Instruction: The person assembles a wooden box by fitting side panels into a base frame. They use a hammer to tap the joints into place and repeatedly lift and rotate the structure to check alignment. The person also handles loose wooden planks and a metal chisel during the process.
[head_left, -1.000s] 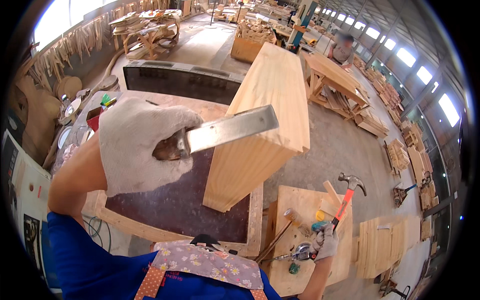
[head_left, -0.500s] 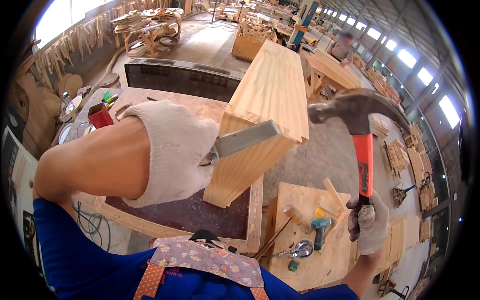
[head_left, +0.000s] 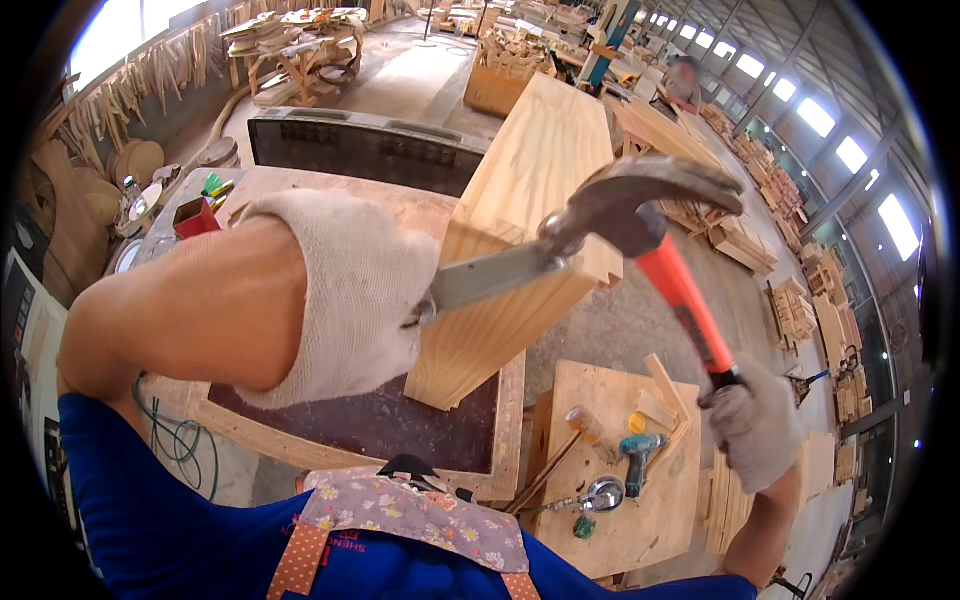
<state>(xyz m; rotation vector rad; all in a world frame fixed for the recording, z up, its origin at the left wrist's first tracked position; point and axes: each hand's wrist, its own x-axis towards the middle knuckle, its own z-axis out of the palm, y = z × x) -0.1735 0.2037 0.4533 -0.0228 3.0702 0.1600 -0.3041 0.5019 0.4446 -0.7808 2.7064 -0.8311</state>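
Both clenched: left hand (head_left: 355, 300) holds blade (head_left: 490, 280) pointing right, right hand (head_left: 757, 425) leftward-leaning hammer (head_left: 685, 295)

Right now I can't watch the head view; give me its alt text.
The gloved right hand grips an orange-handled claw hammer, its head at the free end of a flat metal bar held in the gloved left hand. Behind the bar, a pale wooden box-shaped piece rests on a dark-topped workbench; a teal cordless drill lies on the side table.
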